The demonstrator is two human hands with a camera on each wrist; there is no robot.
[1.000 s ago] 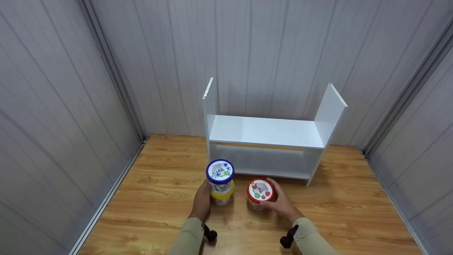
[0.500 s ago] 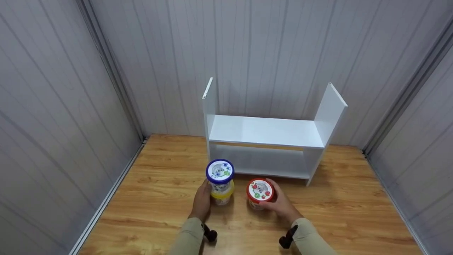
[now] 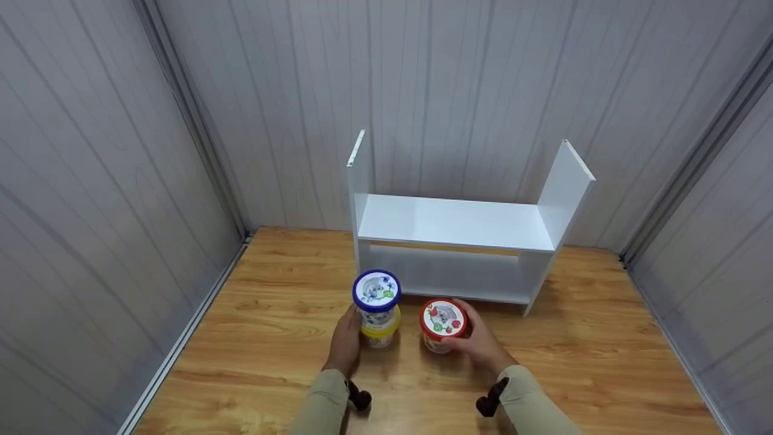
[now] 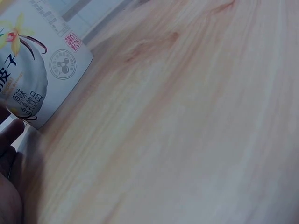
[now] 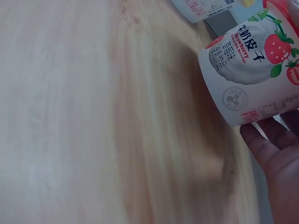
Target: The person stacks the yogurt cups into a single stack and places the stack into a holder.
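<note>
My left hand (image 3: 345, 340) grips the stacked cups (image 3: 378, 308) low, steadying both on the surface (image 3: 253, 338). My right hand (image 3: 477, 343) wraps the red-lidded cup (image 3: 443, 324), tilted off its base, before the shelf (image 3: 453, 225).

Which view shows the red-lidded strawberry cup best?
The right wrist view: the red-lidded strawberry cup fills the frame's right side, label readable, the right hand below it. The head view shows mainly its lid. The left wrist view does not show it.
</note>
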